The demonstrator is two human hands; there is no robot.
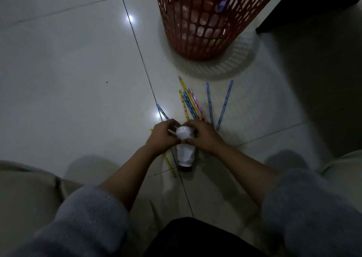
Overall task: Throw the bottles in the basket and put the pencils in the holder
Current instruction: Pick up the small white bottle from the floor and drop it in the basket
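Observation:
A white plastic bottle with a dark red cap pointing toward me is held just above the tiled floor. My left hand and my right hand both grip its far end, one on each side. Several coloured pencils lie scattered on the floor just beyond my hands, blue, yellow and pink; a yellow pencil lies under the bottle to the left. The red mesh basket stands farther away, upper centre, with bottles visible through its wall. No pencil holder is in view.
Pale glossy floor tiles stretch to the left. A dark piece of furniture stands right of the basket. My knees and grey sleeves fill the bottom edge of the view.

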